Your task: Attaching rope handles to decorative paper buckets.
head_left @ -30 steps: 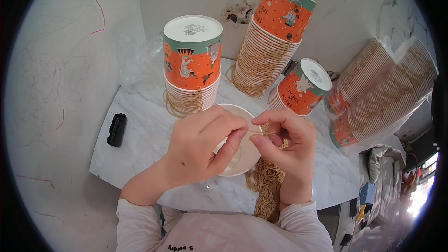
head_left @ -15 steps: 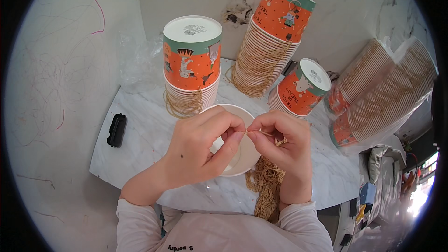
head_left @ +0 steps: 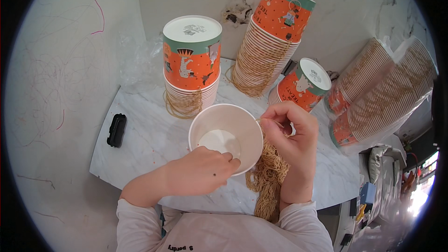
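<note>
Cord (head_left: pixel 259 120) sits pinched in the right hand (head_left: pixel 296 137), left hand (head_left: pixel 201 172) curled at the cup (head_left: pixel 227 116), its grip unclear.

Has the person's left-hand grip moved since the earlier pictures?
Yes: the left hand has moved down the picture, toward the person's body. It was about level with the unmoved black case; now it sits lower.

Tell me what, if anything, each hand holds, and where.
The right hand pinches a tan cord beside the white cup. The left hand covers the cup's near rim; any grip there is hidden.
</note>
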The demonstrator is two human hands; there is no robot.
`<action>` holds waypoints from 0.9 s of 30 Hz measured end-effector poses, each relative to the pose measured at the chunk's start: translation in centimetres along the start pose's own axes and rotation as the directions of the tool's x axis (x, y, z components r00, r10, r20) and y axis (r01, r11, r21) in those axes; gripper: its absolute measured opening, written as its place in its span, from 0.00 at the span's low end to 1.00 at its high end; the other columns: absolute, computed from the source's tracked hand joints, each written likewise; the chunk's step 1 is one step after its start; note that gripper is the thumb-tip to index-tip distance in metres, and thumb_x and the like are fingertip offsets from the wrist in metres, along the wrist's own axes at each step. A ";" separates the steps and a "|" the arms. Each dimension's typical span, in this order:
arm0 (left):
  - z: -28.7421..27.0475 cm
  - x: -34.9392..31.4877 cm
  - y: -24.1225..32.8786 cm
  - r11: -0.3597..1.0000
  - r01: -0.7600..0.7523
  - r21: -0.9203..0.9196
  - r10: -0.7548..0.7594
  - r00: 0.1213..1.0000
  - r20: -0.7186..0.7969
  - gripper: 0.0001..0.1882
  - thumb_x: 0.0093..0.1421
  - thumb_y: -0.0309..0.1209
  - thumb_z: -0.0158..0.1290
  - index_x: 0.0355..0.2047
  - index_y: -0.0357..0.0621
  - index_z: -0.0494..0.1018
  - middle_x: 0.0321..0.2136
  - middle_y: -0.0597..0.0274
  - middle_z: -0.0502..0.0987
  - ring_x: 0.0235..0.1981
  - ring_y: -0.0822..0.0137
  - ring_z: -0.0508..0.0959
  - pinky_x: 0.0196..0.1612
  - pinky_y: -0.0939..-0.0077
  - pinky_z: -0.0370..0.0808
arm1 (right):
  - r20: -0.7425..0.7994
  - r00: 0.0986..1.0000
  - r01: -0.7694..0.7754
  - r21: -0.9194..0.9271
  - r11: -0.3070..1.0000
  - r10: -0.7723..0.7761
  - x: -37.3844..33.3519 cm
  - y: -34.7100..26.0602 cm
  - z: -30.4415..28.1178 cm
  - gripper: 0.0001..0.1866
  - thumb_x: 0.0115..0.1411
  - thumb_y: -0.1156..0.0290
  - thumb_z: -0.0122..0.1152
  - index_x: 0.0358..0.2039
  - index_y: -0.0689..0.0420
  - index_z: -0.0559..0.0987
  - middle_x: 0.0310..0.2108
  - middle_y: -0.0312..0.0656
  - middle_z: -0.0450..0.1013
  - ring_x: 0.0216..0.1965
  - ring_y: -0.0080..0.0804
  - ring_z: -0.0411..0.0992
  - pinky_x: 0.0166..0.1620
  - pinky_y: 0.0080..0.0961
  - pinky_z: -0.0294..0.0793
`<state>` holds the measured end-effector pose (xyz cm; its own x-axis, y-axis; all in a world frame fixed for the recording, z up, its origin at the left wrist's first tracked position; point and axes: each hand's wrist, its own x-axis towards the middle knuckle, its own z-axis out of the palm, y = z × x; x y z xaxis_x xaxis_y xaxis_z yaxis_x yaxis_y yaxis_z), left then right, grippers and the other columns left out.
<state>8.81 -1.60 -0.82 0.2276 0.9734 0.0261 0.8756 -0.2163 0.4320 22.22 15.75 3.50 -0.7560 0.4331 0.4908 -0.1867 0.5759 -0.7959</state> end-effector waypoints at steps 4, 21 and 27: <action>-0.8 0.2 0.2 0.998 0.047 0.040 -0.045 0.998 -0.050 0.17 0.51 0.23 0.56 0.43 0.32 0.72 0.30 0.49 0.79 0.34 0.47 0.83 0.35 0.56 0.79 | -0.014 1.000 0.009 0.005 1.000 -0.009 0.0 0.2 -0.5 0.04 0.58 0.82 0.67 0.34 0.61 0.80 0.25 0.27 0.72 0.24 0.10 0.64 0.27 0.12 0.60; -1.8 1.4 0.0 0.437 -0.137 -0.889 -0.363 0.877 -0.314 0.25 0.67 0.15 0.49 0.64 0.33 0.61 0.54 0.56 0.76 0.55 0.72 0.76 0.57 0.75 0.75 | -0.090 0.992 0.080 -0.102 0.992 -0.089 -0.3 -0.3 -1.5 0.05 0.56 0.82 0.66 0.33 0.61 0.80 0.25 0.30 0.75 0.25 0.12 0.69 0.28 0.13 0.67; -2.3 1.3 0.7 0.324 -0.170 -0.931 -0.420 0.855 -0.303 0.29 0.65 0.15 0.52 0.65 0.33 0.59 0.56 0.54 0.75 0.57 0.70 0.76 0.57 0.76 0.76 | 0.044 0.984 0.179 -0.190 0.965 -0.174 -0.2 -0.4 -0.6 0.06 0.56 0.81 0.67 0.34 0.60 0.80 0.26 0.38 0.76 0.25 0.23 0.74 0.29 0.18 0.73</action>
<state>8.73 -0.27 1.60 -0.3022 0.9464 0.1138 -0.1519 -0.1657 0.9744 22.82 15.91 3.93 -0.7391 0.2951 0.6056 -0.1963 0.7656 -0.6127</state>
